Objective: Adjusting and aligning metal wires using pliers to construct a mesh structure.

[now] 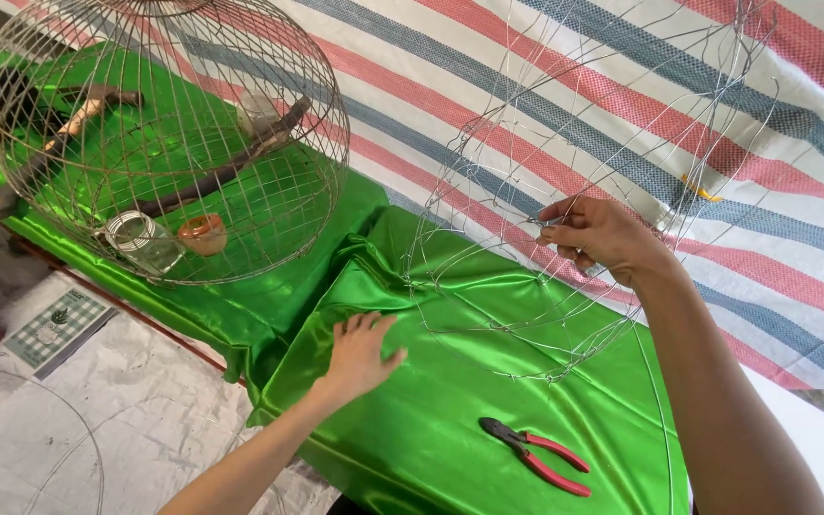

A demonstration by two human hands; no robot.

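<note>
gripping a wire frame (526, 191), right hand (598, 236); left hand (360, 351) flat, open on green cloth (450, 420).

Bare green cloth (450, 420) is lying open between the left hand (360, 353) and the pliers (536, 456), so a hand is finding free passage there. The pliers are lying flat, well apart from both hands, with nothing over them. The half-built wire frame (545, 191) is standing over the upper middle of the cloth, its thin strands spreading wide and blocking any straight reach through it; the right hand (595, 234) is gripping one strand. To the left, the finished wire cage (159, 133) is taking up the far corner. A folded ridge of cloth is rising between cage and frame.
</note>
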